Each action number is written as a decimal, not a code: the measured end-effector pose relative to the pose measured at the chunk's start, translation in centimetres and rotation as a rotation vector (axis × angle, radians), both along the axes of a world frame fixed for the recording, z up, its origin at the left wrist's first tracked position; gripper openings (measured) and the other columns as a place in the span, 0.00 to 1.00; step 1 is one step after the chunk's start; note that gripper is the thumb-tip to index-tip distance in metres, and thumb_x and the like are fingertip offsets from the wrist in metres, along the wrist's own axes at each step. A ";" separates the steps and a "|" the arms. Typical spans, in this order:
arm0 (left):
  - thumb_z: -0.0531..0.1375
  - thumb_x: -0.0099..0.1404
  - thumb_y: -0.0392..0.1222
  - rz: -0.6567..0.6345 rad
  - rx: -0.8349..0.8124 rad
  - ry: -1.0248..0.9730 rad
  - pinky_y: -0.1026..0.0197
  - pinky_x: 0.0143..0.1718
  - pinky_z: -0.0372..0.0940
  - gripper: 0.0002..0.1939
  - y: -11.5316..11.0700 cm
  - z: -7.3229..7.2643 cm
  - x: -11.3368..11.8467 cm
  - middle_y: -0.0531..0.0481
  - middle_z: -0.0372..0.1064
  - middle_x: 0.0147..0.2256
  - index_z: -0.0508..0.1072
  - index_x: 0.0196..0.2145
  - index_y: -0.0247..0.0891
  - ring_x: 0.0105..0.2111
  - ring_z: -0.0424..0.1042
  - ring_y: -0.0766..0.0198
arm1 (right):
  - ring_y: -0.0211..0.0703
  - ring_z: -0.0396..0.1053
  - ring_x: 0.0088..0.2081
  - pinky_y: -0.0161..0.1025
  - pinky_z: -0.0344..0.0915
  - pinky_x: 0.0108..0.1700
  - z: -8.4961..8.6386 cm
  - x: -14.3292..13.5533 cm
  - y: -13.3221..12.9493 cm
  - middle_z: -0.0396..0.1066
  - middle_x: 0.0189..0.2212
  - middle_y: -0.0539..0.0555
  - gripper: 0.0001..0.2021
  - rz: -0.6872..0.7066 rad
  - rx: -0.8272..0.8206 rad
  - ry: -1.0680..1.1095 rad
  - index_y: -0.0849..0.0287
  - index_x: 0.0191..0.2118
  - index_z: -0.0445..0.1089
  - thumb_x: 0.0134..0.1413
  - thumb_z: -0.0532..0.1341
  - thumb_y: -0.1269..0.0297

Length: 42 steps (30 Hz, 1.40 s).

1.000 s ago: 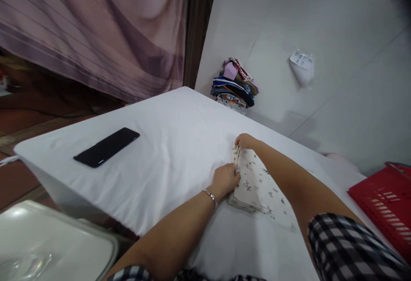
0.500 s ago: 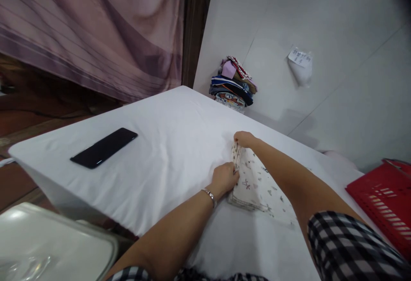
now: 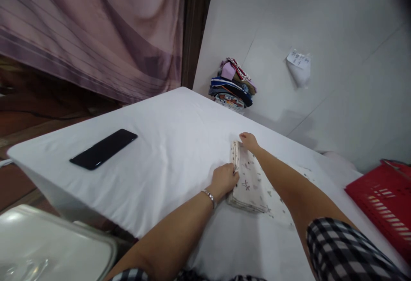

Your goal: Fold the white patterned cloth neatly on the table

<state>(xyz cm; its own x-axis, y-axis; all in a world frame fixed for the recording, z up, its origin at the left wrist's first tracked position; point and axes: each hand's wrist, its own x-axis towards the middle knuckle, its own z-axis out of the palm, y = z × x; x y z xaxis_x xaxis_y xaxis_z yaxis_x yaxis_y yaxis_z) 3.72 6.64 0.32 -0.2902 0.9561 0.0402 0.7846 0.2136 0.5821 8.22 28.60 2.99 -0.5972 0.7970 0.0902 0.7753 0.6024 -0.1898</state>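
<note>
A cream cloth (image 3: 252, 182) with small printed figures lies folded in several layers on the white-covered table (image 3: 180, 144). A thinner part of it spreads to the right, partly under my right forearm. My left hand (image 3: 225, 178), with a silver bracelet at the wrist, is closed on the near part of the cloth's left folded edge. At the far end of that edge is my right hand (image 3: 249, 141). Its fingers are curled together beside the far corner; what is between them, if anything, is hidden.
A black phone (image 3: 104, 149) lies on the table's left side. Beyond the far edge stands a pile of folded clothes (image 3: 231, 86). A red basket (image 3: 382, 199) is at the right, a pale glossy lid or seat (image 3: 48, 246) at the lower left. A labelled plastic sleeve (image 3: 299, 67) hangs farther back.
My right hand has come off the folded edge and shifted slightly right, leaving the far end of the layers uncovered. My left hand has stayed on the cloth.
</note>
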 end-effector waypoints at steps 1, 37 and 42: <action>0.50 0.62 0.44 0.000 0.000 0.001 0.60 0.36 0.61 0.10 0.0 0.0 0.0 0.48 0.72 0.36 0.70 0.35 0.40 0.37 0.71 0.60 | 0.44 0.69 0.46 0.37 0.62 0.49 -0.4 0.4 -0.4 0.73 0.45 0.57 0.18 -0.003 0.004 0.020 0.61 0.47 0.71 0.58 0.48 0.69; 0.51 0.62 0.40 0.095 -0.026 0.051 0.63 0.33 0.59 0.13 3.9 2.9 -5.3 0.48 0.74 0.34 0.75 0.31 0.39 0.35 0.70 0.62 | 0.50 0.37 0.66 0.52 0.36 0.62 -3.5 4.2 -9.7 0.42 0.66 0.58 0.30 0.024 -0.104 0.043 0.61 0.64 0.49 0.63 0.39 0.48; 0.53 0.61 0.40 0.106 0.056 0.053 0.64 0.38 0.60 0.13 9.7 2.6 -7.2 0.49 0.72 0.41 0.76 0.37 0.41 0.39 0.69 0.63 | 0.50 0.38 0.66 0.51 0.36 0.62 -3.5 4.4 -9.6 0.44 0.65 0.58 0.29 0.038 -0.128 0.093 0.60 0.64 0.51 0.63 0.39 0.49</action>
<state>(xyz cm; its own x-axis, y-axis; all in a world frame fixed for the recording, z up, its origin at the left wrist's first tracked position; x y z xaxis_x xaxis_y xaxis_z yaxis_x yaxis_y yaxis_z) -3.48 16.30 2.91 -0.3859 0.9159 0.1106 0.7892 0.2656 0.5538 12.65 18.98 -0.55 -0.6208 0.7826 0.0460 0.7278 0.5972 -0.3371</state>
